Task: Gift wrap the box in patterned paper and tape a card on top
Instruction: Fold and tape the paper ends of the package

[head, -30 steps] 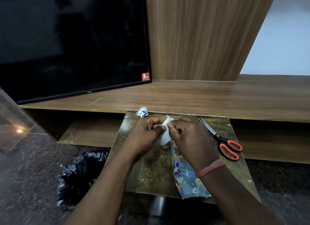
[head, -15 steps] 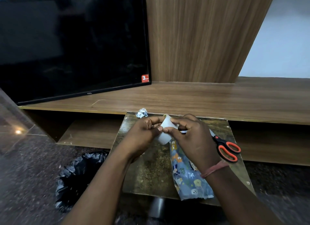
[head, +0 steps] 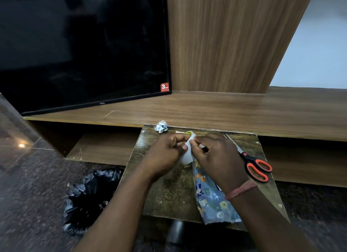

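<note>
Both my hands pinching the white piece over the table.

My left hand (head: pixel 165 154) and right hand (head: pixel 216 158) meet at the far middle of the small table (head: pixel 169 195), fingers curled, each pinching an edge of a white piece (head: pixel 185 158) with a yellow mark at its top; I cannot tell whether it is the card or tape backing. The wrapped box (head: pixel 212 199), in blue patterned paper, lies flat on the table just under and behind my right wrist, its near end reaching the table's front edge. Scissors (head: pixel 253 165) with orange handles lie to the right of my right hand. A crumpled scrap (head: pixel 161 126) sits at the far left corner. A black bag (head: pixel 90 199) is on the floor to the left, and a TV (head: pixel 82 49) stands on the wooden shelf (head: pixel 225 111) beyond.
</note>
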